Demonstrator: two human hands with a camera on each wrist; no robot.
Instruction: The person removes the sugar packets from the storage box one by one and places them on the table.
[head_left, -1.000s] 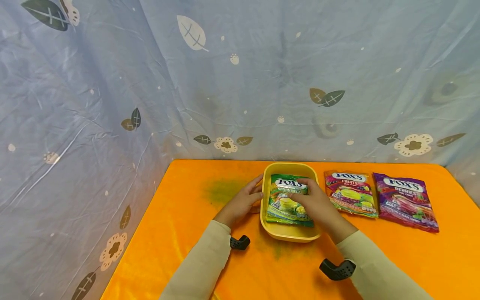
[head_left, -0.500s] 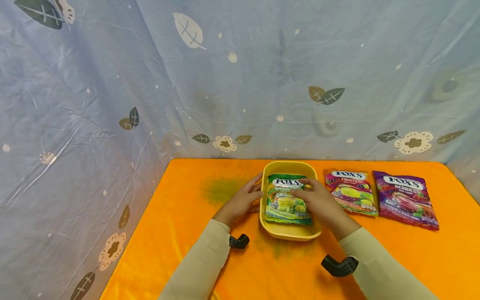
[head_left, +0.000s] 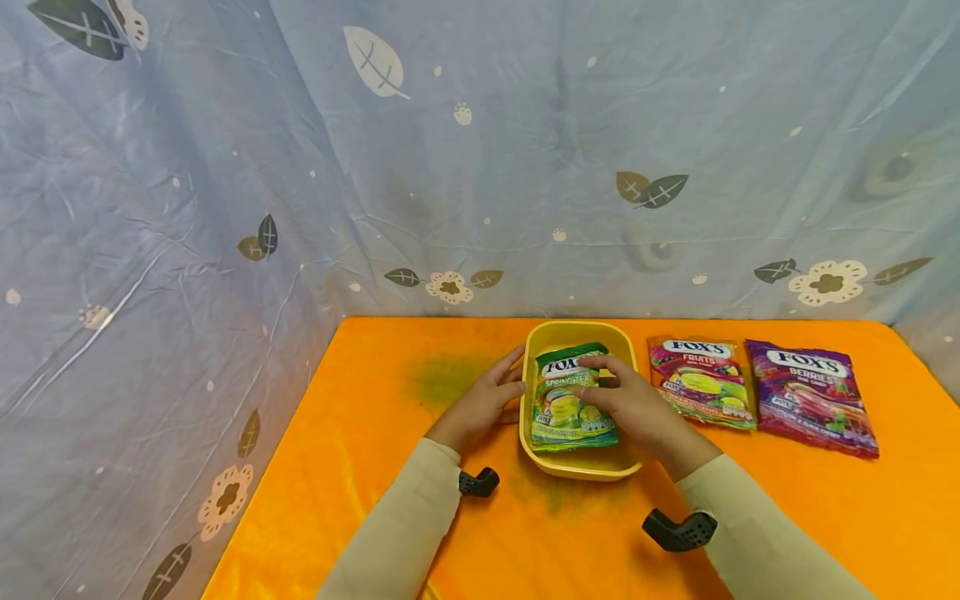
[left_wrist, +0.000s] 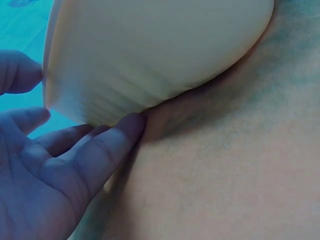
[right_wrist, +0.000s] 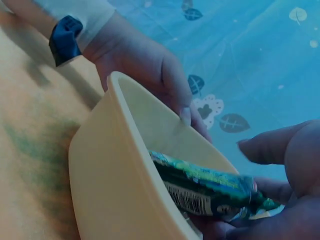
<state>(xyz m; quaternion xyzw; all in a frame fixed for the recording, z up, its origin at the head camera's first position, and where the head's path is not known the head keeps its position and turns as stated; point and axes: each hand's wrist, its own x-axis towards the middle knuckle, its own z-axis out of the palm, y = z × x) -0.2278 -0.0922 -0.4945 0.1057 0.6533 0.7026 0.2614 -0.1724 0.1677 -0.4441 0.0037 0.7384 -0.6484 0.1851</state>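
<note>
In the head view, a green candy bag (head_left: 570, 417) marked Spring Tea lies inside a yellow plastic tub (head_left: 577, 468). The right hand (head_left: 637, 412) holds the bag by its right side, which is tilted up. In the right wrist view, the bag (right_wrist: 200, 187) sits edge-on with its barcode showing, fingers behind and below it, the thumb (right_wrist: 265, 145) above it. The left hand (head_left: 483, 404) rests against the tub's left side. In the left wrist view its fairly straight fingers (left_wrist: 100, 155) touch the outer wall, near the base, and the thumb is at the rim.
To the tub's right lie an orange-red Fruits candy bag (head_left: 701, 383) and a purple Berries candy bag (head_left: 813, 400). An orange cloth (head_left: 375, 500) covers the table. A patterned blue curtain (head_left: 525, 167) hangs behind and at the left.
The green bag has turned slightly and shifted left in the tub, its right side lifting. The right hand has moved only a little. The left hand and the tub stay in place.
</note>
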